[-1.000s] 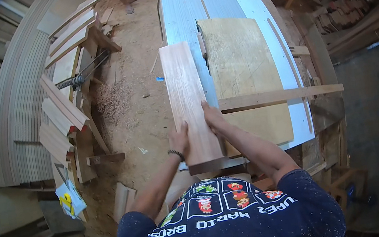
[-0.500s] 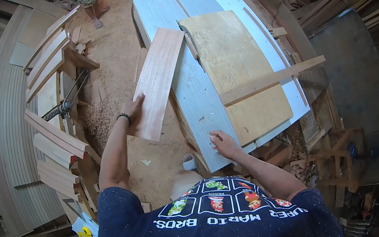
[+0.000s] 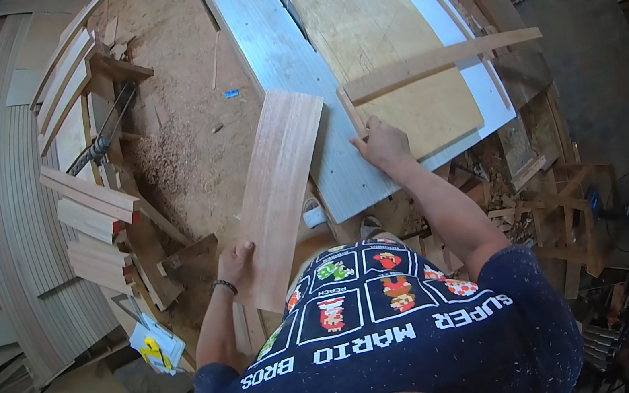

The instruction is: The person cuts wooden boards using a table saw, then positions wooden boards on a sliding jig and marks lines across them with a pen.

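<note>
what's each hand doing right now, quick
Left hand: closed on the near end of a wide wooden board.
Right hand: closed on a short wooden strip, over the plywood panel.

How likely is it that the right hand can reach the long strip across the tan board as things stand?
Quite likely, yes: the long strip lies just beyond the right hand, with bare tan board between. The hand seems to grip a short strip, so may need to release it first.
</note>
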Tool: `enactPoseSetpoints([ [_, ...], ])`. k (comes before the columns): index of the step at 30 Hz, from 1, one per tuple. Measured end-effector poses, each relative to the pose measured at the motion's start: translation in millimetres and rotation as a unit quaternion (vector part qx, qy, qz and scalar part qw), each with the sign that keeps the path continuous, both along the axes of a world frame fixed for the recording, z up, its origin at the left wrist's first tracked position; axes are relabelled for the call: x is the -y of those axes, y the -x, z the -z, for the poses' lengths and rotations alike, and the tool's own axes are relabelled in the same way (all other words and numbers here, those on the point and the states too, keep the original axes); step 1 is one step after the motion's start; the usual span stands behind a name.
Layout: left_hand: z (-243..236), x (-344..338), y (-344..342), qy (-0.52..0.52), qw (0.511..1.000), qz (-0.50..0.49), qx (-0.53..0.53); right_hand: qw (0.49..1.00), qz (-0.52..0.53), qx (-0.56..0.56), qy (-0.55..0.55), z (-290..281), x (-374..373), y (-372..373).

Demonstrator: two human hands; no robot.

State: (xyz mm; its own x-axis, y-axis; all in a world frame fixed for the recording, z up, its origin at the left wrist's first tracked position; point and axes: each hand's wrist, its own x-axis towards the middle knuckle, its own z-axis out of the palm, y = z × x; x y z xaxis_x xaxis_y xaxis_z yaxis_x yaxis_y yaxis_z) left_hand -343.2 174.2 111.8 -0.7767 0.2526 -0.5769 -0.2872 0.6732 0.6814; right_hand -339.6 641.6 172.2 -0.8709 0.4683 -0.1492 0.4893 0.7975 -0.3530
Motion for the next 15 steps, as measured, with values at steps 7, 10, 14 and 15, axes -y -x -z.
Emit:
enactPoseSetpoints([
  [7,14,13,-97,-0.021,1.0,-0.002,-0.001,0.993,-0.091,0.066,0.016,10,-3,-51],
  [10,48,64,-138,0.228,0.902,0.27,-0.248,0.981,-0.132,0.047,0.137,39,-5,-133],
  [14,24,42,-190,-0.055,0.976,-0.207,0.039,0.956,-0.056,0.028,0.285,78,-24,-286],
  [15,30,53,-190,-0.036,0.972,-0.223,0.068,0.944,-0.016,0.023,0.33,93,-30,-322],
])
